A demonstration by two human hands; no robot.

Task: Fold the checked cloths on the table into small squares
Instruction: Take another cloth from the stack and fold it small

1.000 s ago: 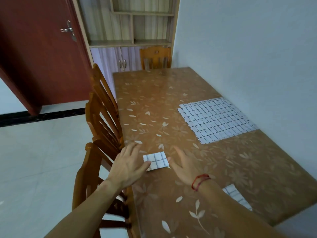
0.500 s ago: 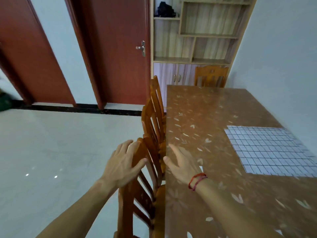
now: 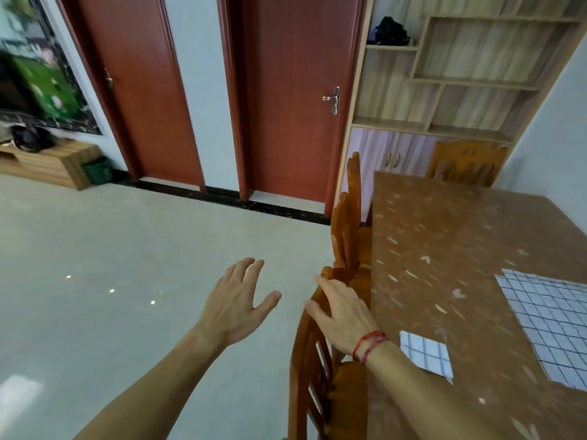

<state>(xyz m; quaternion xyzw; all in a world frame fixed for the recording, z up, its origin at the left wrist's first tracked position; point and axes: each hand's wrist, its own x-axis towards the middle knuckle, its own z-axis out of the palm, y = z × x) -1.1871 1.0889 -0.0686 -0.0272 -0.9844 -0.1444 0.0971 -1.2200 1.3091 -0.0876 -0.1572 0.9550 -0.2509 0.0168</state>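
Observation:
A small folded checked cloth (image 3: 425, 355) lies near the left edge of the brown flowered table (image 3: 444, 242). A large checked cloth (image 3: 552, 322) lies spread flat at the right, cut off by the frame edge. My left hand (image 3: 236, 304) hovers over the floor, left of the table, fingers spread and empty. My right hand (image 3: 344, 315), with a red string at the wrist, is held over the top of a wooden chair back, fingers straight, holding nothing.
Wooden chairs (image 3: 346, 249) line the table's left side; another chair (image 3: 467, 165) stands at the far end. A shelf cabinet (image 3: 444, 90) stands behind. Two red doors (image 3: 295, 100) and a low wooden bench (image 3: 47, 165) border the pale tiled floor (image 3: 111, 265).
The view has swung left, away from the table toward the floor and doors. Both hands left the small folded cloth and now hang open off the table's left side.

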